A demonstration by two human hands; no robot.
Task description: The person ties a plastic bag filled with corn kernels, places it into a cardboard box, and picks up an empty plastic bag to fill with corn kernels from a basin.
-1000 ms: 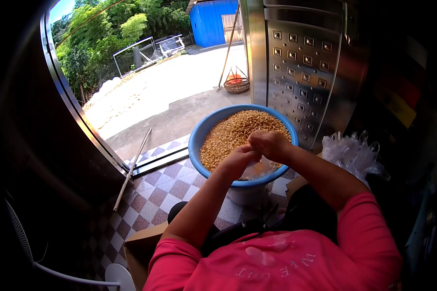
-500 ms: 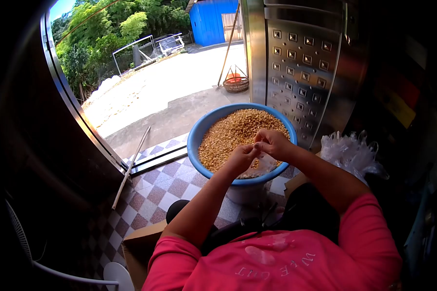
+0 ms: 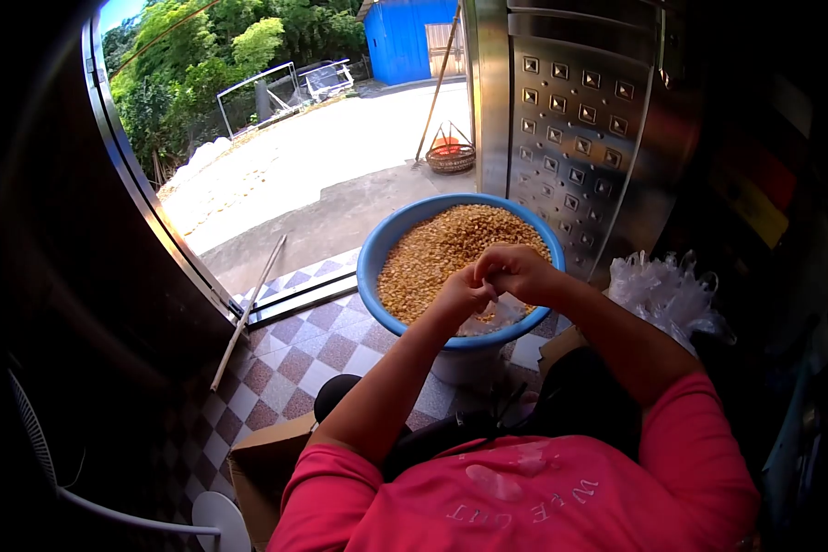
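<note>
My left hand (image 3: 461,296) and my right hand (image 3: 515,270) meet over the near part of a blue basin (image 3: 370,276). Both are closed, fingertips together, on the top of a clear plastic bag (image 3: 494,317). The bag hangs below my fingers, inside the basin's near rim; its contents are hard to make out. Yellow-brown kernels (image 3: 432,253) fill the basin nearly to the rim. The exact grip of each finger is partly hidden.
A bundle of clear plastic bags (image 3: 662,293) lies to the right. An open cardboard box (image 3: 265,465) stands at lower left, beside a white fan base (image 3: 219,523). A pole (image 3: 250,313) leans across the doorway's threshold. Outside is a wicker basket (image 3: 450,160).
My hands stay together over the basin, and the fingers have shifted at the bag's top. My right fingers now curl over my left fingertips. The view has moved slightly.
</note>
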